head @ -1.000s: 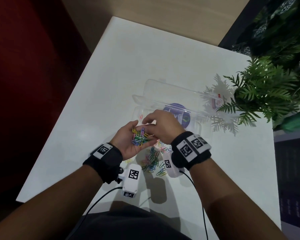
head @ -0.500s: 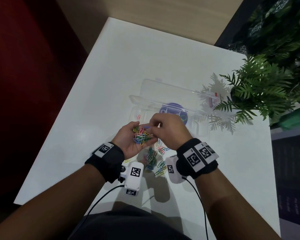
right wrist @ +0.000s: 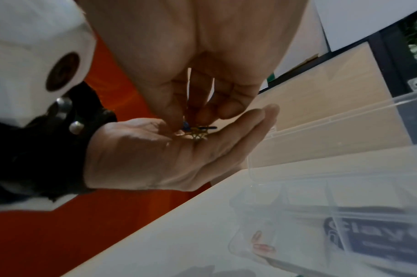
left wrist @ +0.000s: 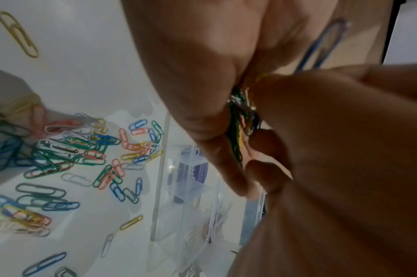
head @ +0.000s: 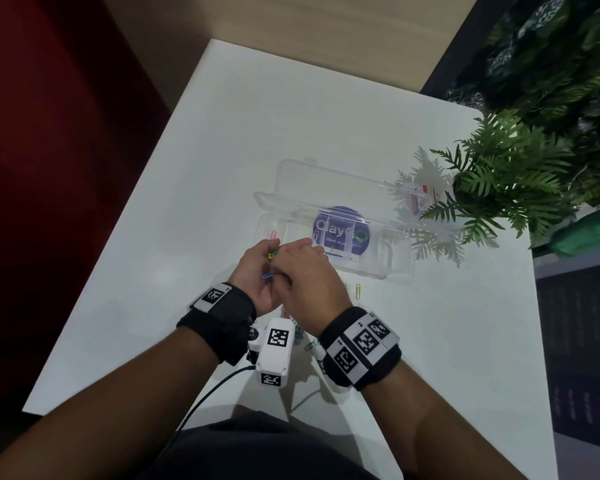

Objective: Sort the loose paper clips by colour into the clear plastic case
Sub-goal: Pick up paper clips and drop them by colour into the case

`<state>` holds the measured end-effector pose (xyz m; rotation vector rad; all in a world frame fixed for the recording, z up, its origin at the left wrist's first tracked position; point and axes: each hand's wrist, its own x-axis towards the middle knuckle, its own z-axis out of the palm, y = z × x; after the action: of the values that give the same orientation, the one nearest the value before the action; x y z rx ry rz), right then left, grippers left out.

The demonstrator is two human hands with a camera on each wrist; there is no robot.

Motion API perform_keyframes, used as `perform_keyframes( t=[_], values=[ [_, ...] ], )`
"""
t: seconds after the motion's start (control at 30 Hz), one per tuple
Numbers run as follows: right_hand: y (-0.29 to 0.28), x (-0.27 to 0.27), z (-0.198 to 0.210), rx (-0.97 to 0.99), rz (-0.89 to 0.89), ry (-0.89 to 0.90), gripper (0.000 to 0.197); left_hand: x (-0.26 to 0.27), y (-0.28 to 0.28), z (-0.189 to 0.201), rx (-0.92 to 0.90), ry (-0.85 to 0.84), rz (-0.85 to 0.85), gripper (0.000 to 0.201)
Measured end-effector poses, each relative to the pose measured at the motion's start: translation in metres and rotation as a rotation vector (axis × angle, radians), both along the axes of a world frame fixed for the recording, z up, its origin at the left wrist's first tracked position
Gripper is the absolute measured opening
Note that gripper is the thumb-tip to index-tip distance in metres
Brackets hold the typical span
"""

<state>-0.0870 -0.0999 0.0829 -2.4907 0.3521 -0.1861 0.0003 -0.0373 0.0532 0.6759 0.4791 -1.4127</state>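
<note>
My left hand is held palm up just in front of the clear plastic case, with a bunch of mixed-colour paper clips lying in the cupped palm. My right hand reaches over it from the right. In the right wrist view its thumb and fingertips pinch a blue paper clip out of that bunch. The case stands open, its lid laid back, and red clips lie in its leftmost compartment. The loose pile lies on the table below my hands.
A potted fern overhangs the right end of the case. A single yellow clip lies to the right of my right hand. The white table ends close on the left at a dark red wall. A purple label shows through the case.
My right hand has slid further left over the left palm and now covers most of the bunch it was picking at. Both hands have moved slightly towards the case.
</note>
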Motion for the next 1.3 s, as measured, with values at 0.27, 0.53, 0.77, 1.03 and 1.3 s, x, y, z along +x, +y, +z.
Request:
perform_keyframes(
  t=[0.27, 0.53, 0.77, 1.03, 1.3],
  values=[
    [-0.019, -0.009, 0.010, 0.820, -0.473, -0.150, 0.017, -0.001, -0.002, 0.002, -0.022, -0.059, 0.058, 0.058],
    [-0.043, -0.015, 0.014, 1.306, -0.561, -0.251, 0.023, -0.004, -0.010, 0.001, -0.034, -0.043, 0.043, 0.054],
    [-0.052, -0.017, 0.013, 1.187, -0.569, -0.191, 0.025, -0.004, -0.013, 0.002, 0.024, -0.144, -0.055, 0.051],
    [-0.056, -0.020, 0.009, 0.922, -0.599, -0.173, 0.024, -0.008, -0.016, 0.004, 0.099, -0.259, -0.172, 0.035],
    [-0.060, -0.026, 0.001, 0.919, -0.616, -0.156, 0.022, -0.010, -0.015, 0.005, 0.008, -0.423, -0.296, 0.031]
  ],
)
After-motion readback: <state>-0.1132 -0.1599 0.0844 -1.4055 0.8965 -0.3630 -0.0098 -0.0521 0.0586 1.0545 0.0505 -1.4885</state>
